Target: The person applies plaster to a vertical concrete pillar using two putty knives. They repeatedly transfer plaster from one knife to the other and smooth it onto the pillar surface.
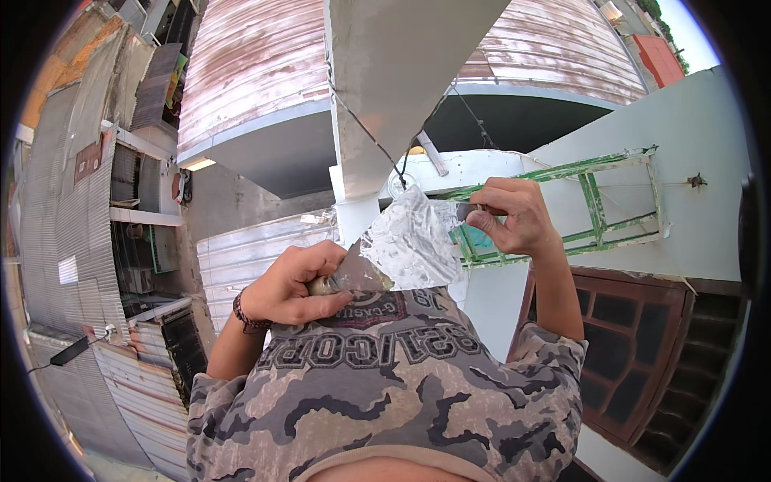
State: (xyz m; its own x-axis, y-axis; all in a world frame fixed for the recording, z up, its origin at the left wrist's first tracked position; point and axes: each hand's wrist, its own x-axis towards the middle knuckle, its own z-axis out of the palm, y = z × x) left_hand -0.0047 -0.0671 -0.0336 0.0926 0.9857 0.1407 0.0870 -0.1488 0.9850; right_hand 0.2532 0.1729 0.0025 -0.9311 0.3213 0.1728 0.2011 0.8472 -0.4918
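Observation:
My left hand [293,289] is closed around the handle of a wide putty knife [361,271], held level in front of my chest. Its triangular metal blade points right, and a thick, ridged layer of white putty [418,241] covers most of it. From the right, my right hand [514,217] pinches the short dark handle of a second putty knife [463,210]. That tool's blade is smeared white and meets the putty near its right edge; where one blade ends and the other begins is hard to make out. White residue marks my right fingers.
A grey concrete beam [393,80] runs away ahead, with dark cables [373,138] hanging beside it. Behind my right hand is a worn green frame like a ladder [594,210]. Rusty corrugated roofs [249,72] lie below, and a brown paned window [614,333] stands at right.

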